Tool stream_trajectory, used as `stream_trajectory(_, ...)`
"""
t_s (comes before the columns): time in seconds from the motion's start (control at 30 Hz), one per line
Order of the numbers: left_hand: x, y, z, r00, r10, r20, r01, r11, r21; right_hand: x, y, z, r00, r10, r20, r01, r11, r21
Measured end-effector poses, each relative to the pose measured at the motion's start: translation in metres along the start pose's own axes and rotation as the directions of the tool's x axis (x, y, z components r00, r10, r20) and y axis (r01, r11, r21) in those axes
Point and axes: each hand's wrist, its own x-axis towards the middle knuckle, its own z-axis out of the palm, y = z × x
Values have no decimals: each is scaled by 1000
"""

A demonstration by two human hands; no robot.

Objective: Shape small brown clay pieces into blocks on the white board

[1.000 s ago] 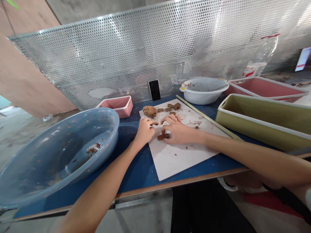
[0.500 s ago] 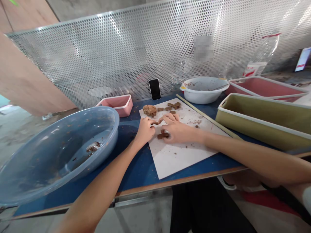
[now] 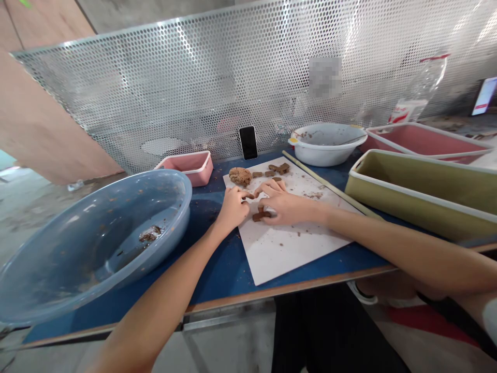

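Observation:
On a white board (image 3: 287, 243) lie a brown clay lump (image 3: 240, 176) and several small brown clay pieces (image 3: 276, 170) at its far end. My left hand (image 3: 232, 206) rests at the board's left edge with its fingers curled, pinching a small clay piece (image 3: 249, 196) against my right index fingertip. My right hand (image 3: 282, 203) lies over the board with fingers bent down, its thumb pressing on a small brown clay block (image 3: 261, 215).
A big blue basin (image 3: 89, 243) with clay scraps stands at the left. A pink tray (image 3: 187, 166), a phone (image 3: 248, 142) leaning on the perforated metal screen, a white bowl (image 3: 326, 143), a wooden stick (image 3: 330, 184), an olive tray (image 3: 423, 191) and a red tray (image 3: 427, 140) ring the board.
Both hands have stayed at the same spot on the board; the fingers shifted only slightly around the small clay pieces. The view drifted a little.

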Motion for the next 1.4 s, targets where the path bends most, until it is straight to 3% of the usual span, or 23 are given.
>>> stream_trajectory(0.1,1,0,-7,999,14,41,-14,1000,6,-5,7,-5,999,-33,-9,33,999,7)
stream_trajectory(0.2,0,4,-19,987,100,125,-100,995,-5,-11,13,-10,999,-49,-16,49,999,-19)
stream_trajectory(0.33,-5,16,-38,925,254,282,-229,966,-121,-17,14,-16,998,-69,-6,69,996,-54)
stream_trajectory(0.47,-9,23,-43,876,321,360,-270,945,-187,-18,11,-18,995,-102,9,102,989,-107)
stream_trajectory(0.7,-10,23,-34,876,304,375,-218,942,-254,-18,5,-19,994,-107,33,111,981,-162)
stream_trajectory(1.4,-7,21,-35,877,240,416,-110,944,-312,-19,12,-10,992,-124,11,124,979,-160)
